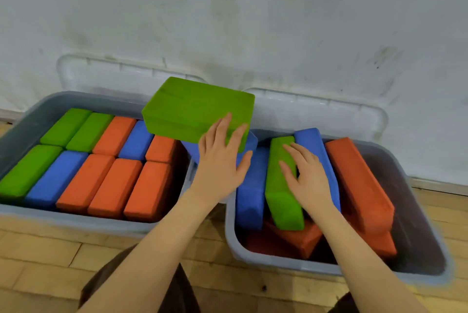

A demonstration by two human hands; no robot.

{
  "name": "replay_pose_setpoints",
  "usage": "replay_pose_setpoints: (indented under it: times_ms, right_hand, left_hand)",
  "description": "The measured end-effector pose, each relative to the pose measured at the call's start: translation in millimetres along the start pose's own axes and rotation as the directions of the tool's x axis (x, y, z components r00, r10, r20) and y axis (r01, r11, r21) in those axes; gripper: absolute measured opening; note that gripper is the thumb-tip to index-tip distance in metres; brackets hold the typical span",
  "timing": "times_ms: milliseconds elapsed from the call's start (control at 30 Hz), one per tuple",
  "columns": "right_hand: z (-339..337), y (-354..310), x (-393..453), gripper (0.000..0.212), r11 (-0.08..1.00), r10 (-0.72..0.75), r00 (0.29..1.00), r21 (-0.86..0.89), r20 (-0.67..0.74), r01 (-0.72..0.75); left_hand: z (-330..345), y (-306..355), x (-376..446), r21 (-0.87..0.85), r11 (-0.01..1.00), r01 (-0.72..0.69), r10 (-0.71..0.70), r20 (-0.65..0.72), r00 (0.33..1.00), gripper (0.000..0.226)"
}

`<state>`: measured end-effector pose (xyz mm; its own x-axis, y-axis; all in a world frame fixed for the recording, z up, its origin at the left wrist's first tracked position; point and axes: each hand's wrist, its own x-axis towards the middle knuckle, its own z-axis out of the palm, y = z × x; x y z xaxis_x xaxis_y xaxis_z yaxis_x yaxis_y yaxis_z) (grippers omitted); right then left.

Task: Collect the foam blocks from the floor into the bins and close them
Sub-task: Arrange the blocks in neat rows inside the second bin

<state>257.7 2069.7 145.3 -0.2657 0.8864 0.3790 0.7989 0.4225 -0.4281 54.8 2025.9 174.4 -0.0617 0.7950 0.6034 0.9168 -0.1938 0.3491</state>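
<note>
- Foam blocks fill the left bin (15, 130) in tidy green, blue and orange rows; the right bin (417, 211) holds a looser, tilted pile.
- Both bins sit on the wooden floor (38, 257) against a scuffed white wall (253, 21), with their clear lids (121, 74) propped behind.
- No writing is readable.
- Left hand (220, 160) holds a large green block (195, 107) above the gap between the bins, fingers spread over its near face, thumb underneath.
- Right hand (304, 176) rests on a tilted green block (281, 186) in the right bin, fingers relaxed across its top.
</note>
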Motion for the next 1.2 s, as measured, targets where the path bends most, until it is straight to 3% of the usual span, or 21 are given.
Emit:
replay_pose_setpoints:
  times_ms: [100,233,267,367,433,500,733,833,933,1200]
  right_hand:
    - [-19.5,40.5,-16.1,0.055,0.986,0.026,0.997,-0.169,0.078,-0.013]
    - [-38.3,72.9,-35.6,0.063,0.898,-0.048,0.975,-0.417,0.219,0.138]
    - [-41.0,78.5,-37.6,0.065,0.881,-0.058,0.975,-0.449,0.215,0.151]
    - [-44.5,86.6,-40.1,0.082,0.872,-0.029,0.983,-0.476,0.18,0.113]
    - [-42.5,89.0,-41.3,0.091,0.872,-0.054,0.985,-0.474,0.162,0.125]
    - [-39.2,89.5,-42.4,0.094,0.882,-0.102,0.984,-0.444,0.148,0.158]
    - [-48.7,95.6,-42.3,0.096,0.838,-0.156,0.978,-0.505,0.141,0.206]
    - [-48.9,92.8,-47.8,0.093,0.815,-0.191,0.972,-0.53,0.136,0.234]
    - [-49.7,94.7,-59.4,0.091,0.857,-0.195,0.977,-0.47,0.088,0.213]
    - [-74.9,70.9,-50.5,0.08,0.938,-0.136,0.987,-0.331,-0.085,0.1]
  left_hand:
    - [17.8,27.2,-5.5,-0.052,0.996,-0.072,0.075,0.057,0.996,0.05]
    - [45.2,51.4,-20.9,-0.051,0.987,-0.15,0.158,0.283,0.946,0.059]
    - [51.0,55.5,-23.1,-0.035,0.991,-0.127,0.13,0.379,0.916,0.064]
    - [71.1,60.6,-27.9,0.056,0.998,-0.039,-0.01,0.69,0.724,0.088]
    - [83.0,65.2,-28.6,0.089,0.993,-0.076,-0.015,0.744,0.668,0.098]
    - [93.7,70.8,-28.6,0.075,0.994,-0.077,-0.007,0.758,0.652,0.102]
    - [108.9,72.4,-34.4,0.074,0.997,-0.008,-0.047,0.716,0.697,0.098]
    - [111.6,73.3,-32.1,-0.021,0.999,0.032,-0.009,0.683,0.73,0.093]
    - [107.0,76.4,-28.4,-0.111,0.989,0.095,0.002,0.663,0.748,0.09]
    - [74.2,86.3,-5.9,-0.248,0.968,-0.03,0.14,0.438,0.888,0.08]
